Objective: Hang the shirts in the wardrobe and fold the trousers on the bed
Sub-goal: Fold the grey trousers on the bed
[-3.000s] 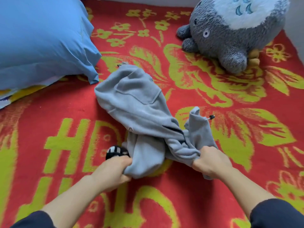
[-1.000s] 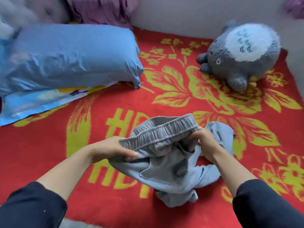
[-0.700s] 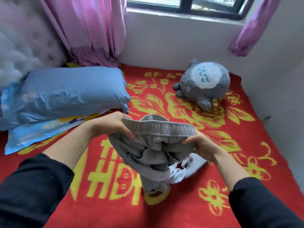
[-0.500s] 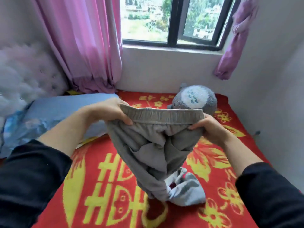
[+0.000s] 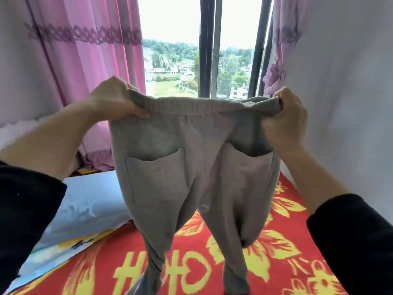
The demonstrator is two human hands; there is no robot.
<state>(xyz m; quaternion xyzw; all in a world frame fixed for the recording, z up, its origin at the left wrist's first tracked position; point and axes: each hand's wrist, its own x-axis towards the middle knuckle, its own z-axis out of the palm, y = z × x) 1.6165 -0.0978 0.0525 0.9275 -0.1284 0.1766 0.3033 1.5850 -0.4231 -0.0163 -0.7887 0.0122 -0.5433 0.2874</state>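
Grey sweat trousers (image 5: 191,171) hang in front of me above the bed, waistband on top, two back pockets facing me. My left hand (image 5: 112,101) grips the left end of the elastic waistband. My right hand (image 5: 285,120) grips the right end, fingers curled round the bunched fabric. Both legs hang down twisted, and their lower ends pass out of view at the bottom edge. The red and yellow bed cover (image 5: 287,262) lies below.
A blue pillow (image 5: 85,211) lies on the bed at the left. Pink curtains (image 5: 80,71) hang at the left, a tied purple curtain (image 5: 278,60) at the right, with the window (image 5: 208,50) between them. A white wall (image 5: 350,103) borders the bed's right side.
Both hands have raised the trousers by the waistband from the bed to chest height. The legs have dropped out and hang down. My view has tilted up toward the window.
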